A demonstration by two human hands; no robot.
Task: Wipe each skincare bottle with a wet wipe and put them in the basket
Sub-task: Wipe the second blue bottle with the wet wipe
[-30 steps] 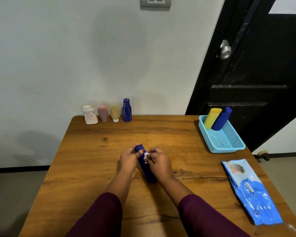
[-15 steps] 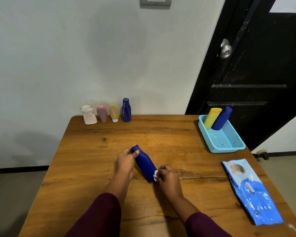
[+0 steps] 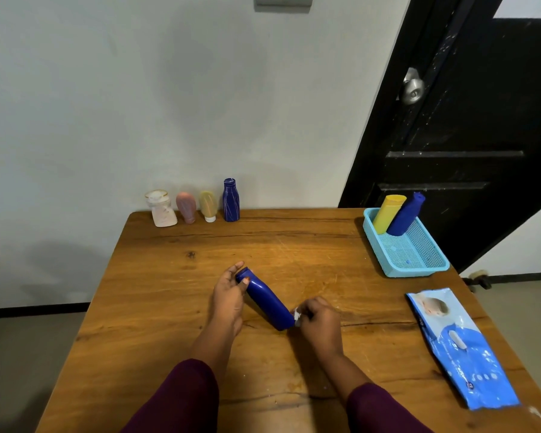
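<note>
- head view: two hands over one wooden table (image 3: 169, 307), both arms in maroon sleeves.
- one blue bottle (image 3: 266, 300) lies on its side near the middle of the table, between the hands. its cap end points away to the left and its base points toward the right hand.
- the left hand (image 3: 228, 295) grasps the bottle at the cap end, thumb on top and fingers curled behind it.
- the right hand (image 3: 320, 320) is clenched round one small white wet wipe (image 3: 296, 315), which it presses against the bottle's base.
- seven bottles in all, counting the one being held.
- four of them stand upright in a row at the far left edge, by the wall: a white bottle (image 3: 161, 209), a pink tube (image 3: 186, 207), a beige tube (image 3: 208, 206) and a streaked dark blue bottle (image 3: 231, 201).
- one light blue mesh basket (image 3: 397, 270) sits at the far right corner of the table.
- two bottles lean in the basket's far end, side by side: a yellow bottle (image 3: 388, 212) and a navy bottle (image 3: 405, 215).
- one blue pack of wipes (image 3: 459, 348) lies flat near the right edge, nearer than the basket.
- behind the basket there is one black door (image 3: 481, 135) with one metal knob (image 3: 413, 87).
</note>
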